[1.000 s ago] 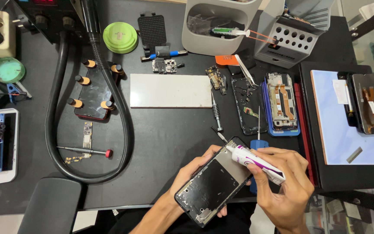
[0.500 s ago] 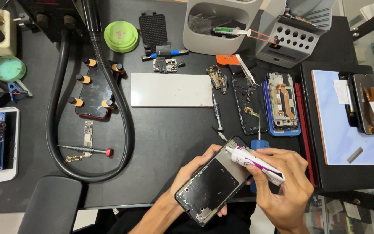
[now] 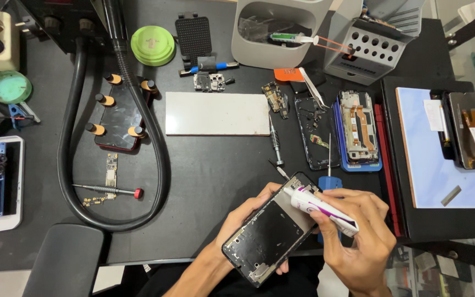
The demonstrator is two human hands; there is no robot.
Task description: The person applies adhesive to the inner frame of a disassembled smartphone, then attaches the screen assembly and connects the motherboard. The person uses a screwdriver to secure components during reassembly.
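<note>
The risk I see is glue going where it should not: if I squeeze the glue tube (image 3: 320, 208) too hard, or let its nozzle wander off the rim, a blob could run into the open inside of the phone frame (image 3: 273, 234) instead of staying along the edge. The frame could also tip, since it is propped off the black table (image 3: 210, 176) at a slant and only my left hand (image 3: 243, 217) steadies it from below. My left fingers are curled fairly wide around the frame's long side, thumb on the near edge and fingertips wrapped under the far one, so the frame sits clamped in that hand, low in the middle of the view, just in front of me. My right hand (image 3: 358, 236) is closed tightly on the white and purple tube, fingers folded over its body, with the nozzle touching the frame's upper corner. Just beyond that corner lie a blue-handled tool (image 3: 328, 179) and a small screwdriver (image 3: 273, 144), near enough that a slip of my wrist might knock them. Farther off, a second opened phone (image 3: 358, 129) rests on a blue mat, and a white plate (image 3: 215, 113) lies well apart from my hands.
</note>
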